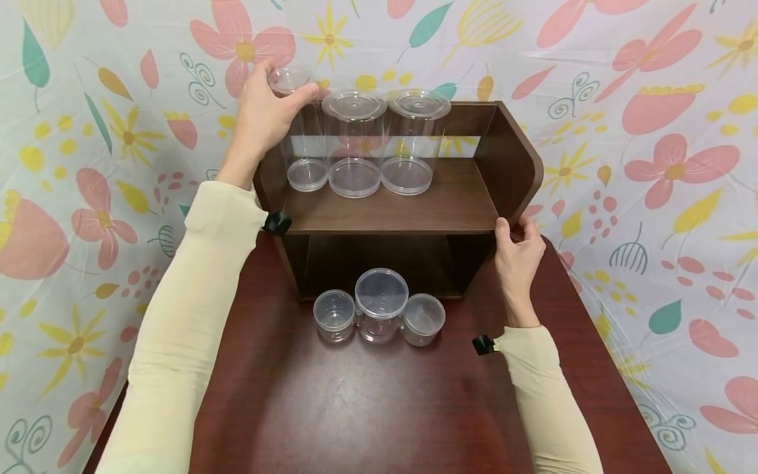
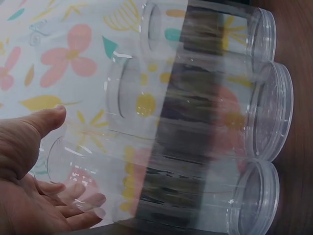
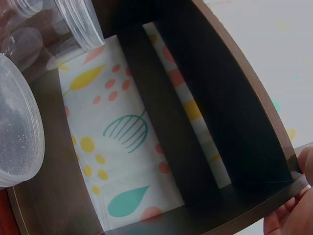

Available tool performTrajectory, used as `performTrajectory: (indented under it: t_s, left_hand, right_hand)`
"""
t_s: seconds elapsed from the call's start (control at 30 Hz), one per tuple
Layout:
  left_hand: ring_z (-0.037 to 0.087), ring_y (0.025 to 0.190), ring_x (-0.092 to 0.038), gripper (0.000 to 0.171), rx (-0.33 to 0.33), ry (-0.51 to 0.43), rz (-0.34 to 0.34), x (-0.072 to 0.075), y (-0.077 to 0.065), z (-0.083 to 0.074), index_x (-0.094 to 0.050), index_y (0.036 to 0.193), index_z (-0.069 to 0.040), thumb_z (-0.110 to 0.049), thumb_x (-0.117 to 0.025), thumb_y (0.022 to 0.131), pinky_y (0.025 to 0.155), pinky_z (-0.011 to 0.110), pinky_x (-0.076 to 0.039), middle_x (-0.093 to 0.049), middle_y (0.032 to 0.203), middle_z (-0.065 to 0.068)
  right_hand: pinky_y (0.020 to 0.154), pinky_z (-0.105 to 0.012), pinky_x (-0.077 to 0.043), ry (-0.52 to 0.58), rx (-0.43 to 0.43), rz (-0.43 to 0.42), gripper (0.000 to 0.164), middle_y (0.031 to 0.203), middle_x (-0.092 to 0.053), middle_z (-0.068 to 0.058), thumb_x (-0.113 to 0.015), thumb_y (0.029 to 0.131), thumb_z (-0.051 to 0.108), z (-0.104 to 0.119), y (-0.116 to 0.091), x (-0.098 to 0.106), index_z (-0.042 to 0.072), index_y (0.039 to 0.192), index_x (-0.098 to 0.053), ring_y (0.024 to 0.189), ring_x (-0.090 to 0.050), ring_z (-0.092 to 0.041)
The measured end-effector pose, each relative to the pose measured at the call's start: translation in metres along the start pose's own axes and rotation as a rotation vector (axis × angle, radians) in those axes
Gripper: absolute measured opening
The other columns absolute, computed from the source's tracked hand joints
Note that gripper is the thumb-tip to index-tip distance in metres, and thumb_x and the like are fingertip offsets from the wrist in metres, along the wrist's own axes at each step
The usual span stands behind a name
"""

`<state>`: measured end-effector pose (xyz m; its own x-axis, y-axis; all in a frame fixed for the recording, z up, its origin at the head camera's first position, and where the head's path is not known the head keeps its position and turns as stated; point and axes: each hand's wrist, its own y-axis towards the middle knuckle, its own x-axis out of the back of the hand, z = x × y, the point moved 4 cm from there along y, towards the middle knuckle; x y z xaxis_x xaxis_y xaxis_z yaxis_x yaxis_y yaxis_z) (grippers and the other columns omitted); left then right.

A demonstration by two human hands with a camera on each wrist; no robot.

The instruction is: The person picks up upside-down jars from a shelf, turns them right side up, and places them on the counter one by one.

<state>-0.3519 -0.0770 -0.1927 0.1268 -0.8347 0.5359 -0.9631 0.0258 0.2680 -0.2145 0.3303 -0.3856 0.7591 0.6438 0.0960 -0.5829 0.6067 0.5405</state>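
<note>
Three tall clear plastic jars stand side by side on the upper board of a dark brown wooden shelf unit (image 1: 391, 214). My left hand (image 1: 266, 108) is around the top of the leftmost jar (image 1: 306, 148). In the left wrist view the thumb (image 2: 46, 120) stands off that jar, while the fingers lie behind it and show through its clear wall. Beside it are the middle jar (image 1: 354, 178) and the right jar (image 1: 407, 174). My right hand (image 1: 521, 260) grips the unit's front right corner, the thumb on the front edge and the fingers round the side panel (image 3: 244, 93).
Three small clear lidded containers sit in front of the lower compartment: the left one (image 1: 334, 313), a taller middle one (image 1: 381, 296) and the right one (image 1: 423, 319). The reddish-brown table (image 1: 355, 408) runs toward me. A flower-patterned cloth (image 1: 651, 197) hangs behind and beside it.
</note>
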Motion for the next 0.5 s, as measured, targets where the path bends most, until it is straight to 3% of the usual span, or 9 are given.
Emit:
performTrajectory:
  t_s: [0.27, 0.4, 0.5]
  left_hand:
    - [0.012, 0.128, -0.044, 0.089, -0.031, -0.026, -0.005, 0.008, -0.019, -0.007, -0.029, 0.162, -0.011, -0.051, -0.07, 0.094, 0.108, 0.022, -0.036, -0.037, 0.161, 0.003]
    - [0.013, 0.12, -0.05, 0.089, -0.043, -0.071, 0.002, 0.012, -0.028, -0.006, -0.03, 0.162, -0.012, -0.049, -0.072, 0.093, 0.102, 0.025, -0.041, -0.041, 0.158, 0.005]
    - [0.012, 0.124, -0.05, 0.087, -0.046, -0.134, 0.007, 0.016, -0.036, -0.006, -0.03, 0.162, -0.012, -0.046, -0.073, 0.094, 0.103, 0.025, -0.04, -0.039, 0.16, 0.005]
  right_hand:
    - [0.074, -0.017, -0.046, -0.007, -0.007, 0.016, 0.026, 0.085, -0.059, 0.014, -0.069, 0.093, 0.012, 0.0, 0.0, 0.001, -0.012, 0.104, -0.069, 0.074, -0.057, -0.001]
    - [0.074, -0.017, -0.046, -0.009, -0.007, 0.019, 0.028, 0.085, -0.059, 0.014, -0.069, 0.093, 0.013, 0.001, 0.0, 0.001, -0.012, 0.105, -0.069, 0.074, -0.057, -0.001]
    - [0.074, -0.017, -0.047, -0.006, -0.013, 0.021, 0.028, 0.085, -0.059, 0.012, -0.069, 0.093, 0.013, 0.0, 0.0, 0.001, -0.012, 0.105, -0.069, 0.074, -0.057, -0.001]
